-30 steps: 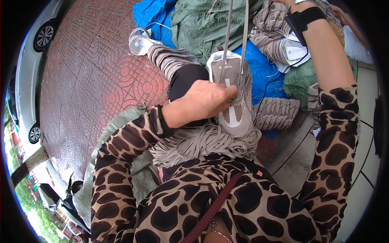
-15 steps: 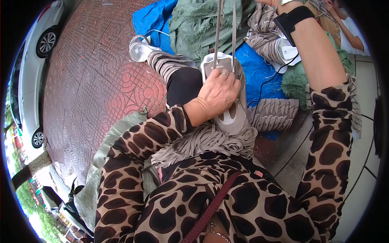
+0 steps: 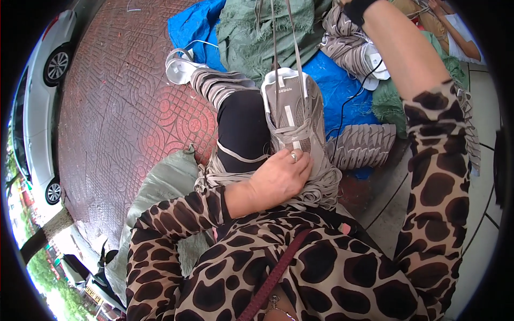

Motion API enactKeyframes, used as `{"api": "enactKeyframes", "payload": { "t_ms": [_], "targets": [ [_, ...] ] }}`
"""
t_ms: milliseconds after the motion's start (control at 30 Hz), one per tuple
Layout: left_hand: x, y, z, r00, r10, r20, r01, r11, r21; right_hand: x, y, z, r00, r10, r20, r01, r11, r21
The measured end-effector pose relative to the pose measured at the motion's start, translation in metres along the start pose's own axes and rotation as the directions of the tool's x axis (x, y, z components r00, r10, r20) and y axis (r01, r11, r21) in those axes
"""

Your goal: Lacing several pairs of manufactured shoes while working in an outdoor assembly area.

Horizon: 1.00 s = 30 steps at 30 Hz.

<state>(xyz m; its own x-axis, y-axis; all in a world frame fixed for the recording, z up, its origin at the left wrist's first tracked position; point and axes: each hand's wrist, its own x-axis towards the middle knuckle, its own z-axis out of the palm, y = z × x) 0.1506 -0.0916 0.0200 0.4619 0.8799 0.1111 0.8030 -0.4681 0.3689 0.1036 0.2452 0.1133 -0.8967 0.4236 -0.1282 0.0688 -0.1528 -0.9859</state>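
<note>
A taupe and white shoe upper (image 3: 289, 109) lies over my lap, its tongue pointing away from me. My left hand (image 3: 284, 172) is closed on its toe end, below the crossed lacing, with the fingers curled and the thumb hidden. Two long flat laces (image 3: 274, 40) run from the upper up past the top edge of the view. My right arm reaches forward to the upper right; its wrist wears a black band (image 3: 355, 10), and the hand is cut off by the top edge. A heap of loose laces (image 3: 316, 190) lies in my lap under the upper.
Nested stacks of uppers lie left (image 3: 214, 85), right (image 3: 367, 145) and far right (image 3: 348, 45). Blue sheeting (image 3: 342, 85) and a green woven sack (image 3: 262, 37) are ahead. A person's arm (image 3: 455, 37) shows at upper right, a parked car (image 3: 43, 96) at left.
My left hand has moved from the tongue down toward me to the toe end, uncovering the lacing. My right arm has stretched farther up, taking the hand out of view.
</note>
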Motion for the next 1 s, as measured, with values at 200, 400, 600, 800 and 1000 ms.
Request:
{"api": "enactKeyframes", "payload": {
  "t_ms": [200, 400, 600, 800, 1000],
  "targets": [
    [0.004, -0.004, 0.001, 1.000, -0.002, -0.023, 0.003, 0.999, 0.033, 0.025, 0.017, -0.005, 0.948, -0.286, -0.143, 0.182, 0.850, -0.494],
    [0.002, -0.071, -0.021, 0.649, -0.758, -0.072, 0.519, 0.509, -0.686, 0.009, -0.008, -0.001, 0.951, -0.231, -0.205, 0.025, 0.718, -0.695],
    [0.024, -0.096, -0.022, 0.680, -0.619, -0.394, 0.326, 0.736, -0.594, 0.010, -0.019, -0.013, 0.961, -0.029, -0.275, -0.136, 0.815, -0.563],
    [0.046, -0.056, -0.005, 0.769, -0.624, 0.140, 0.624, 0.685, -0.375, -0.007, -0.031, -0.012, 0.969, 0.069, -0.238, -0.177, 0.868, -0.465],
    [0.048, -0.054, 0.002, 0.762, -0.613, 0.211, 0.638, 0.653, -0.409, -0.021, -0.032, -0.007, 0.965, 0.008, -0.263, -0.137, 0.869, -0.476]
  ]
}}
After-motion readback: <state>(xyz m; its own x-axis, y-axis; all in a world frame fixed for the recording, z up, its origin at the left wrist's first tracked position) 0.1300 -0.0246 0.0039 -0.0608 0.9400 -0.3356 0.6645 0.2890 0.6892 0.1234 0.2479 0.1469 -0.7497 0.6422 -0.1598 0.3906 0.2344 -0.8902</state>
